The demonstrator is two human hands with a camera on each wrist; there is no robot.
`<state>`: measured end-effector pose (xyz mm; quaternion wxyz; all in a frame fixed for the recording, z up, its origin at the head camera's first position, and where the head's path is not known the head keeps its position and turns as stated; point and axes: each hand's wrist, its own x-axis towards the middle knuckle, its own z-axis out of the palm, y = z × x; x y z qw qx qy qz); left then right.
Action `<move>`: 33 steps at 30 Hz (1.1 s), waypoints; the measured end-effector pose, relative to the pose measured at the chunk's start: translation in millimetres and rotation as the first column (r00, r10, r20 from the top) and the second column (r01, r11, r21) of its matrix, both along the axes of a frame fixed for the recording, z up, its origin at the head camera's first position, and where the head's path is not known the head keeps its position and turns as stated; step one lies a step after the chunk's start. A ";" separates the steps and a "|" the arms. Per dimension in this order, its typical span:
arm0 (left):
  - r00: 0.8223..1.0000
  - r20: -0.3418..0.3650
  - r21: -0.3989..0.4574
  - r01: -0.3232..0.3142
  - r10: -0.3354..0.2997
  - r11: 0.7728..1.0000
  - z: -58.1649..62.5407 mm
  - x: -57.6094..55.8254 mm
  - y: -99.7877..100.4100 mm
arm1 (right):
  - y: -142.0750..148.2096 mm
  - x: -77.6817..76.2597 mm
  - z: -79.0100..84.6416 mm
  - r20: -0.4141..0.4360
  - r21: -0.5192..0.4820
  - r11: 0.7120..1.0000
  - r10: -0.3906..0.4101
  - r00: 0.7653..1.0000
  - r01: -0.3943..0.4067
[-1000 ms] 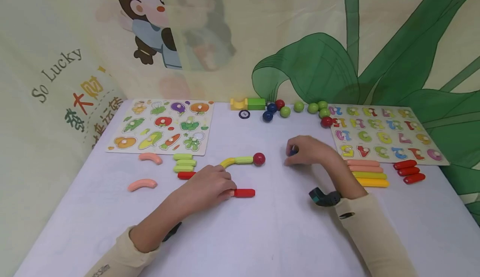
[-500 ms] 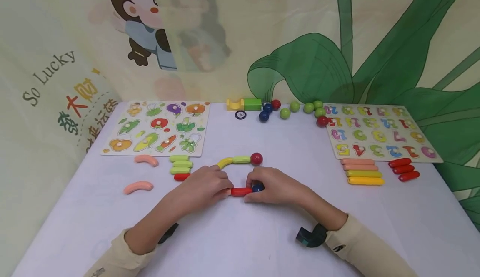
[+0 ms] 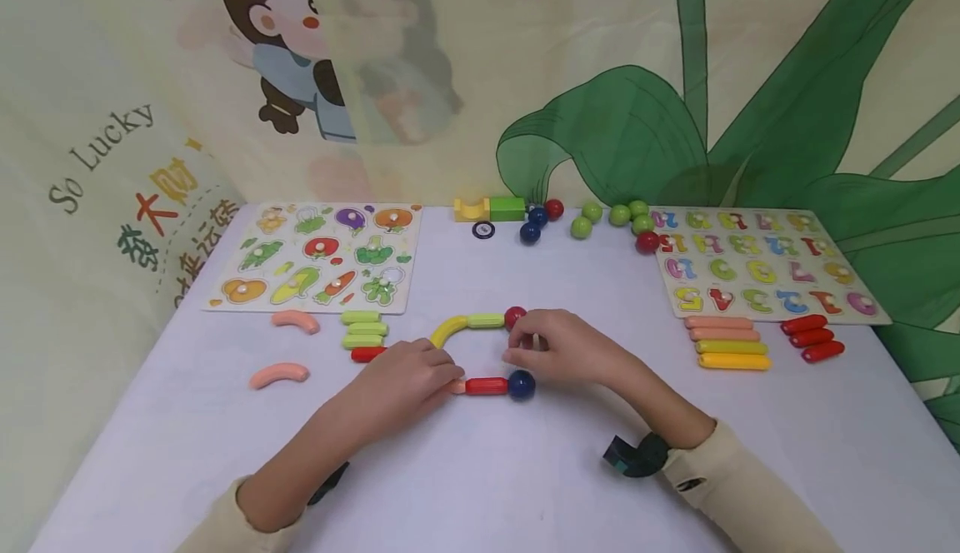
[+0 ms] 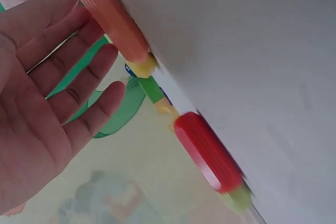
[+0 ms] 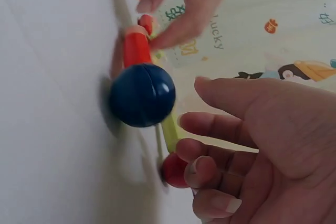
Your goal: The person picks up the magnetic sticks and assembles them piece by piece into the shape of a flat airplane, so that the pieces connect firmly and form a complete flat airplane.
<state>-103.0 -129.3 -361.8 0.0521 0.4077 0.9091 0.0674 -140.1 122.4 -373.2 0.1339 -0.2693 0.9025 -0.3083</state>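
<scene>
— white table point(image 3: 525, 486) under it all. advice for this step?

— looks like setting parts end to end. work flat on the surface; slide, don't lift.

— left hand point(image 3: 401, 382)?

— over the bend, angled in from near left. with thumb and fingers close about one end of pink curved rod point(image 4: 113, 22); pinching or just resting, cannot tell. best as light anchor: pin, don't drag.

— right hand point(image 3: 570, 349)?

— loosely bent, with thumb apart from fingertips, clamped on nothing. just beside red ball point(image 3: 512, 317); touching or not, cannot tell. come in low from the side, clear of blue ball point(image 3: 521, 386).

— rods?

— yellow curved rod point(image 3: 448, 328) then light green rod point(image 3: 486, 320) on far side; red rod point(image 3: 487, 386) on near side, next to pink. push along the axis only, else likely to skew.

— balls?

— red against light green rod's end, blue against red rod's end, apart from each other. nudge gently: round, so probably quick to roll.
</scene>
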 end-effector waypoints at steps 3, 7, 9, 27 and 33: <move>0.999 0.003 -0.002 -0.038 0.038 0.999 0.6 13.9 -12.9 | -1.0 -7.7 4.4 -0.030 -0.032 0.999 -0.006 1.000 0.005; 0.996 -0.002 -0.043 -0.091 0.091 0.995 -0.1 29.2 -29.2 | -16.9 -23.3 12.9 -0.111 -0.020 0.997 0.072 0.991 -0.075; 0.996 0.010 -0.078 -0.084 0.085 0.993 -1.9 34.0 -32.0 | -30.4 -33.0 17.0 -0.132 0.008 0.990 0.141 0.981 -0.141; 0.998 0.057 -0.127 0.010 -0.003 0.992 -9.1 51.7 -30.6 | -181.0 -70.5 13.6 0.006 0.330 0.727 0.637 0.771 -0.602; 0.997 0.076 -0.126 0.013 -0.003 0.992 -8.7 51.0 -32.4 | -189.6 -65.0 15.8 0.005 0.401 0.713 0.626 0.780 -0.575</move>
